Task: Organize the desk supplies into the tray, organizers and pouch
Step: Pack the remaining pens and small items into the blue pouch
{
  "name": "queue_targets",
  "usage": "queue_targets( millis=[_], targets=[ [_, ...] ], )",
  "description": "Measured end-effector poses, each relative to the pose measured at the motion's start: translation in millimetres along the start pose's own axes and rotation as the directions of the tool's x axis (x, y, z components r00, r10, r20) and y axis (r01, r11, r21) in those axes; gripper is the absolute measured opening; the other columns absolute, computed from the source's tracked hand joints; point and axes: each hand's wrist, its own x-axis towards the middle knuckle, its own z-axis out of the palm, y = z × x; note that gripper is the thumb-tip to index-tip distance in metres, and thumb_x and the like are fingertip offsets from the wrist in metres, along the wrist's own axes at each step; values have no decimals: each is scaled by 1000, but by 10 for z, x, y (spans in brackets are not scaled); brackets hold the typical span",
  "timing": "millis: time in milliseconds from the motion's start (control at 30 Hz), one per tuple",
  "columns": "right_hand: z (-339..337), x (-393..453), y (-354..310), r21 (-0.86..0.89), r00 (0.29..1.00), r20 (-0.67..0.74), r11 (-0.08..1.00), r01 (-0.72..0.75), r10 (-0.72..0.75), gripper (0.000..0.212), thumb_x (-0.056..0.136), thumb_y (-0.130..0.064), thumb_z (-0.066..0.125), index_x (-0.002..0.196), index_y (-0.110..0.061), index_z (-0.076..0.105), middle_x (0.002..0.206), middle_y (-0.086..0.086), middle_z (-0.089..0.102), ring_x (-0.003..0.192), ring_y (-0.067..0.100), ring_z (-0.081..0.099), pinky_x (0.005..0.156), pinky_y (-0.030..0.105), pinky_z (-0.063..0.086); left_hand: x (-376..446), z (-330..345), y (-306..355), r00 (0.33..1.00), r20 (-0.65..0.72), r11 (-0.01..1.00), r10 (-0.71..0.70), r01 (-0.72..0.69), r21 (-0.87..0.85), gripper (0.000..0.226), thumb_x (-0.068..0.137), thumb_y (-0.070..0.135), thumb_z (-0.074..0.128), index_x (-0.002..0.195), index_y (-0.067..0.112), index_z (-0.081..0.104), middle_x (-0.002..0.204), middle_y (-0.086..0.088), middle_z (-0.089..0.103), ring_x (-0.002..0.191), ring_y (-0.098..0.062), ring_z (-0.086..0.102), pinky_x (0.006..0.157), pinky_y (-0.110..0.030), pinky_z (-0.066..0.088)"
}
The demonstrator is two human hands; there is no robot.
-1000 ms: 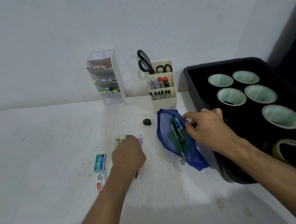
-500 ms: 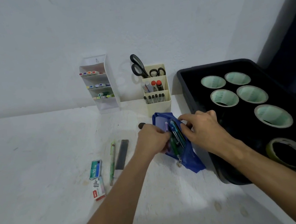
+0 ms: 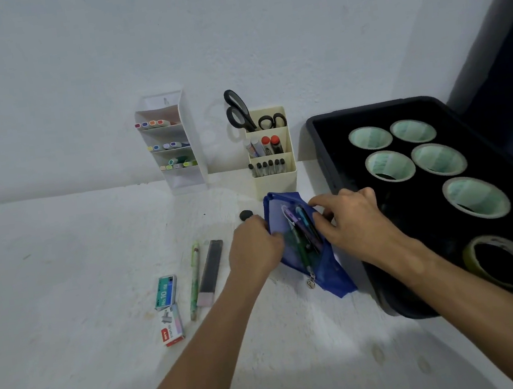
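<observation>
fingers (image 3: pixel 316 201) on pouch (image 3: pixel 330 269), box (image 3: pixel 165 293) "No.10"

We see a plain white painted wall (image 3: pixel 227 35) behind a white, scuffed tabletop (image 3: pixel 46 271), evenly lit.

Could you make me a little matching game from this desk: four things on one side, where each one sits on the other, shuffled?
Things:
1. Tape rolls
2. Big black scissors
3. Green pen
4. Purple pen

Places:
A. Lying loose on the desk, beside a dark flat strip
B. Inside the open blue pouch, between the two hands
C. Standing in the cream organizer by the wall
D. Lying in the black tray

Pairs: 1-D, 2-C, 3-A, 4-B
</observation>
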Motion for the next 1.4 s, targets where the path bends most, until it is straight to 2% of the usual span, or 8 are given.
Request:
queue_targets(
  millis=[233, 433, 667, 833, 933, 1067, 1233, 1400],
  targets=[
    [15, -5, 7, -9, 1000, -1, 1000, 30, -30, 30, 97, -32, 45, 123, -27, 58, 88, -7, 69, 94, 14, 50, 83, 31, 19, -16, -45, -52, 965, 238, 993, -108, 114, -12, 29, 87, 17, 57, 62, 12, 45, 60, 1, 48, 54, -11, 46, 45, -21, 34],
    [-17, -20, -21, -17, 1000, 4, 1000, 26, -26, 30, 97, -33, 44, 121, -23, 58, 85, -5, 67, 91, 15, 50, 81, 30, 19, -73, -98, 226, 975, 123, 920, 184, -127, -371, 14, 92, 18, 55, 96, 11, 67, 84, -2, 69, 69, -13, 62, 65, -24, 52],
    [-29, -24, -36, -22, 1000, 17, 1000, 15, -14, 31, 97, -34, 42, 123, -25, 57, 88, -5, 67, 92, 13, 50, 86, 32, 22, -55, -135, 156, 995, 3, 975, 96, -94, -202, 17, 91, 21, 56, 91, 8, 68, 78, 1, 65, 61, -7, 57, 50, -11, 39],
    [-35, -24, -32, -57, 999, 40, 998, 8, -5, 32, 95, -30, 45, 125, -24, 55, 90, -4, 67, 96, 15, 51, 90, 34, 24, -97, -189, 150, 979, 129, 921, 159, -100, -378, 6, 90, 15, 59, 90, 17, 64, 74, -4, 67, 59, -15, 60, 49, -22, 47],
    [-33, -29, -32, -53, 999, 52, 999, 3, 0, 34, 96, -30, 45, 128, -25, 54, 90, -4, 68, 98, 16, 50, 92, 35, 24, -86, -144, 74, 991, 71, 985, 114, -103, -141, 11, 88, 15, 58, 85, 10, 67, 70, -1, 62, 59, -16, 60, 47, -16, 40],
    [-34, -31, -48, -106, 999, 53, 994, 15, -9, 33, 95, -30, 45, 128, -26, 53, 91, -5, 66, 98, 16, 50, 90, 35, 23, -127, -167, 83, 974, 169, 935, 150, -84, -343, 9, 88, 12, 60, 96, 14, 63, 73, -6, 67, 49, -13, 57, 45, -23, 48],
    [-29, -37, -35, -68, 999, 34, 997, 33, -31, 31, 95, -29, 46, 124, -29, 58, 88, -5, 65, 96, 16, 50, 84, 33, 20, -84, -176, -45, 994, -22, 994, 110, -109, 18, 20, 88, 26, 58, 101, 13, 65, 76, 2, 64, 56, -6, 54, 46, -16, 38],
    [-40, -39, -28, -28, 998, 29, 998, 48, -48, 32, 96, -30, 46, 125, -29, 57, 85, -6, 65, 96, 14, 48, 85, 33, 20, -87, -238, -87, 996, 29, 996, 84, -83, -40, 29, 92, 33, 53, 111, 14, 65, 84, 0, 64, 61, -3, 54, 51, -15, 38]
  ],
)
